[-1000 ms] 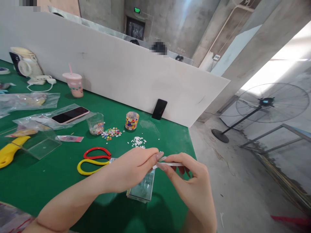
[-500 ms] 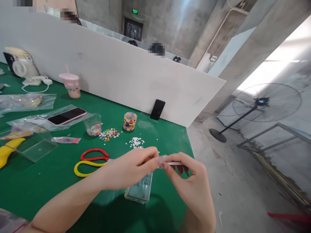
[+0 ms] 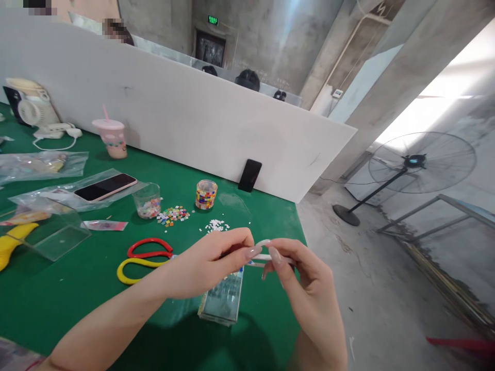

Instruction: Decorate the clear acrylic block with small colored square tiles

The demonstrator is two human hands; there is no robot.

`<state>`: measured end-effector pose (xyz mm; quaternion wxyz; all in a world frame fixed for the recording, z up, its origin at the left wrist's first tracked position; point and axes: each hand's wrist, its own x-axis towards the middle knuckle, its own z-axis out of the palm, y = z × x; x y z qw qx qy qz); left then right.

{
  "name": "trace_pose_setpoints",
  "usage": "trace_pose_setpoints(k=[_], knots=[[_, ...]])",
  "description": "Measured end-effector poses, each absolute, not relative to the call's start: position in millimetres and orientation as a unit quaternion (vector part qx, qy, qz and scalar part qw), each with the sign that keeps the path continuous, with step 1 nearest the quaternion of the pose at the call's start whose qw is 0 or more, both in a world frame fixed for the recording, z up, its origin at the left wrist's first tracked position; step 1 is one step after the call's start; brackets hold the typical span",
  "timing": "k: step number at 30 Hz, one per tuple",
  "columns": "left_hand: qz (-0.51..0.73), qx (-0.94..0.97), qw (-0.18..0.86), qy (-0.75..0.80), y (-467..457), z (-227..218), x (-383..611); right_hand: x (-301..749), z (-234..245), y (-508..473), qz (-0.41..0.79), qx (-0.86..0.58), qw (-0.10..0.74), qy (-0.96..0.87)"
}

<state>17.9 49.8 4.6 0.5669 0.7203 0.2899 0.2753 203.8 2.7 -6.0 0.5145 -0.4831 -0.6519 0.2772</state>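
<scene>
compared with half a second ago, the right hand (image 3: 313, 288) is sitting slightly farther from the left hand (image 3: 212, 260). in that earlier frame the two thumbs were meeting and hiding most of the white tweezers (image 3: 264, 257); now the right thumb is lying farther back along them, and their two slim prongs are showing in the gap, standing a little apart. a fingertip of the right hand is now peeking out below the prongs. more coloured patches are showing near the far end of the clear box (image 3: 222, 301), just under the left hand. the white bits (image 3: 216, 225), the patterned jar (image 3: 206, 196) and the scissors (image 3: 150, 256) are keeping their places on the green tabletop (image 3: 96, 257), while the whole view is shifting very slightly.

the left forearm is reaching in from the lower left, its wrist nearly straight and the back of the hand facing up. its thumb is pointing right, its tip near the prong ends, and its index finger is bending above; the other fingers are hidden, so what they are holding cannot be told. the right hand is rising from the lower right, bent inward at the wrist, its thumb and index finger closing firmly on the tweezers, which are lying almost level above the tabletop, just right of the box's far end.
</scene>
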Motion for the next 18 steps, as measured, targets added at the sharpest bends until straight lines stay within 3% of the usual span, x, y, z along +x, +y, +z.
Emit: trace_pose_setpoints(k=[4, 10, 18], knots=[[0.288, 0.695, 0.596, 0.280, 52, 5, 19, 204, -8, 3, 0.252, -0.487, 0.538, -0.640], [0.303, 0.728, 0.529, 0.313, 51, 1, 21, 200, -12, 4, 0.233, -0.476, 0.565, -0.632], [0.486, 0.531, 0.654, 0.232, 73, -7, 21, 177, -20, -4, 0.181, -0.427, 0.721, -0.516]])
